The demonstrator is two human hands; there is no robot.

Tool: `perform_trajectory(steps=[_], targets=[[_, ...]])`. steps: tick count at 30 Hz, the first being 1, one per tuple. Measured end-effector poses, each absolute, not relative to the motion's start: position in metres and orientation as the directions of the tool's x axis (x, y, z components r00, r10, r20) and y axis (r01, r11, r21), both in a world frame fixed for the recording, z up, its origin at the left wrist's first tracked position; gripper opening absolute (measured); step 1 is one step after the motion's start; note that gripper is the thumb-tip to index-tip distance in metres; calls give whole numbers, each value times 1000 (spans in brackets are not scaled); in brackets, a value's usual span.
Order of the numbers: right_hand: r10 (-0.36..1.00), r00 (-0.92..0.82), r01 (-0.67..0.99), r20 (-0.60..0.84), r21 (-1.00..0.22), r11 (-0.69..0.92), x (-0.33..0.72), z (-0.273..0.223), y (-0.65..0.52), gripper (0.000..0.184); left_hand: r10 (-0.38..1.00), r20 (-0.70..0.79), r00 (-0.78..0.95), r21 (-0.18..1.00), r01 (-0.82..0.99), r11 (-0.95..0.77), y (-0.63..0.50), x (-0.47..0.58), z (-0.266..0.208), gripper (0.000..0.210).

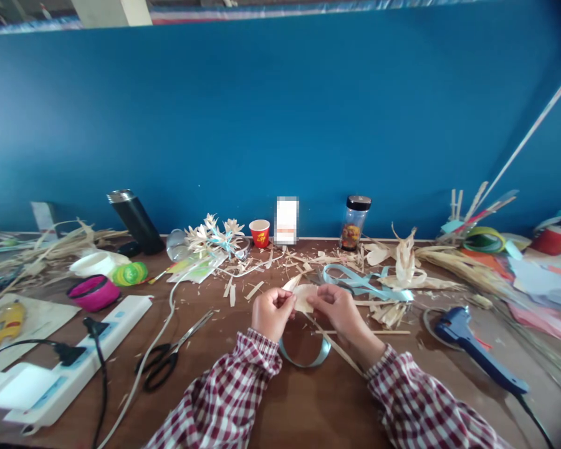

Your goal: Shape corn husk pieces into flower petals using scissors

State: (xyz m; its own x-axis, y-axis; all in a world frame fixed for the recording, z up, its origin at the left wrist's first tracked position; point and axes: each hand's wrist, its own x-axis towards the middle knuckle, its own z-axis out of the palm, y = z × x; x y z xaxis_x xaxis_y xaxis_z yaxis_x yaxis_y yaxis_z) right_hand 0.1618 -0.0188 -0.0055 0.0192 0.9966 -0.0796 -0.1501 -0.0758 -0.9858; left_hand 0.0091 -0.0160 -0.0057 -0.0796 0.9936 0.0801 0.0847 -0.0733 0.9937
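Flower bunch made up nr back edge; pale pc in hands looks early on

Far L: power strip (121, 319) slants twd desk (318, 408)'s front L corner. Scissors (174, 350) to its R, lying unheld. Nr back edge, L of centre: flower bunch (215, 237), prob. done or close to it. L hand (273, 313): thumb + fingers pinching L side of pale pc (303, 298), mid-desk btwn front & back edges. Pc looks thin, plain, no join visible, so most work on it is prob. left. Ribbon loop (325, 352) just below; can't tell if attached. R hand (341, 315): pinching pc's R side. R of centre, twd back edge: upright husk cluster (406, 262), seems part-made. Glue gun (472, 346) twd R edge, lying unheld.
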Motion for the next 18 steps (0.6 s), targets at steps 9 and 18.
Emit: perform_trajectory(steps=[9, 18], targets=[[995, -55, -86, -82, -993, -86, 162, -1, -20, 33, 985, 118, -124, 980, 177, -95, -15, 5, -4, 19], [944, -127, 370, 304, -869, 329, 162, 3, -27, 24, 958, 285, 30, 904, 325, -279, -24, 8, 0, 28]])
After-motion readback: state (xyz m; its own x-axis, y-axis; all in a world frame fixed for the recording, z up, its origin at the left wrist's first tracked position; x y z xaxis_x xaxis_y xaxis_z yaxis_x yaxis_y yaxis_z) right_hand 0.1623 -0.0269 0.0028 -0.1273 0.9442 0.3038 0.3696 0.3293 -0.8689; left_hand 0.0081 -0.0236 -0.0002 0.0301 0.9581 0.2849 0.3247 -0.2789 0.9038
